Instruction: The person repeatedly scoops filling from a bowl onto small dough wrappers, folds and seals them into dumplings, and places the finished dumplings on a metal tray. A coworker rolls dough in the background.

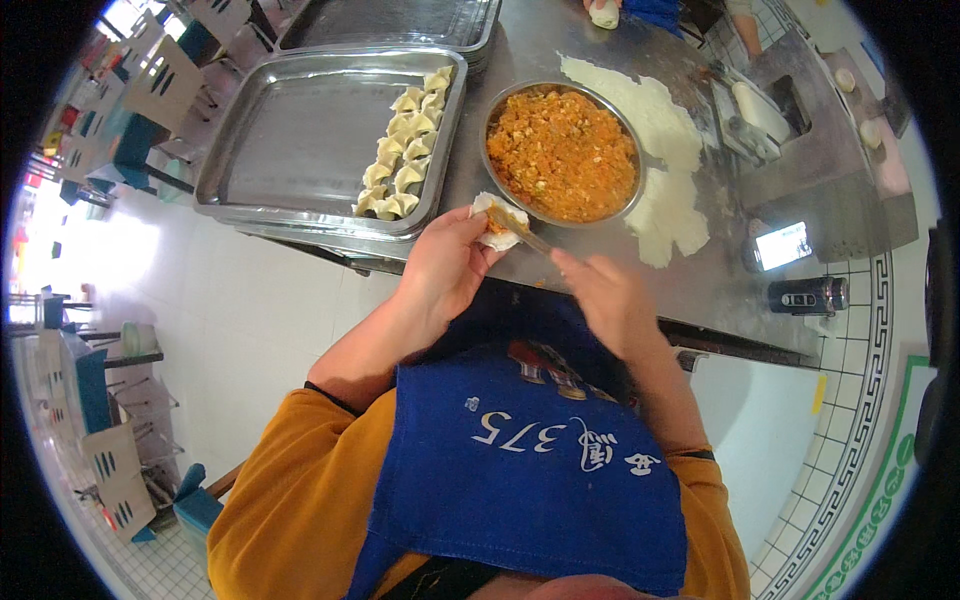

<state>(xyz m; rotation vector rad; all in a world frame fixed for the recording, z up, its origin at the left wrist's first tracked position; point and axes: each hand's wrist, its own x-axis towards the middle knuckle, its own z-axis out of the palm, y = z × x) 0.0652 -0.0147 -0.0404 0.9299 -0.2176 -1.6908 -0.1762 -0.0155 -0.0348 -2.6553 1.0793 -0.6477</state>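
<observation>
Our left hand (pixel 445 268) cups a wrapper (pixel 493 222) flat near the bowl (pixel 563 153), so filling travels little. Our right hand (pixel 608 300) pinches a spatula (pixel 520 228), pressing filling in. The tray (pixel 300 140) with dumplings (pixel 405 145) sits left, within reach.

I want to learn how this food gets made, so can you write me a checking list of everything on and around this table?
Surface: steel table, floury.
Job's things: wrapper with filling, flat stick, bowl of orange filling, tray holding folded dumplings, dough sheet.
Clutter: phone, dark can.
Grippers: left hand cups the wrapper; right hand holds the stick.
Cables: nothing seen.
Surroundings: tiled floor, chairs, another person's hand far across.
</observation>
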